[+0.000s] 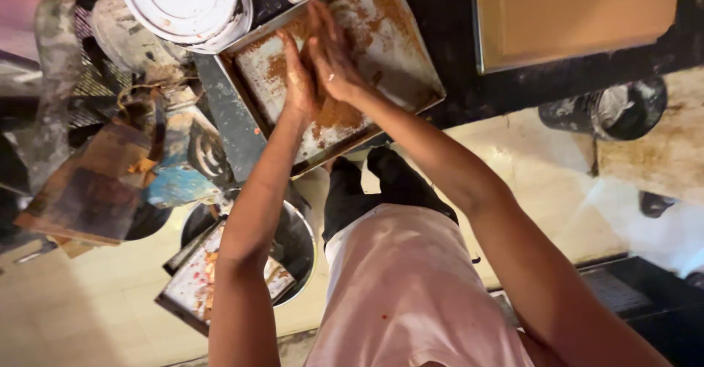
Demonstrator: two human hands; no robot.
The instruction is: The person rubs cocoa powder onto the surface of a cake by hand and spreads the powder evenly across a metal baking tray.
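I see both hands pressed flat together, palm to palm, fingers straight: left hand (299,77), right hand (334,52). They hold nothing I can make out and sit over a rusty baking tray (400,52) with brown crumbs, on the dark table (455,15). White plates (183,0) lie just beside it; a metal pot (297,242) stands on the floor below.

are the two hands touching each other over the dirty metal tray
Touching. The head view shows the left hand and right hand pressed palm to palm, no gap between them, above the crumb-covered metal tray.
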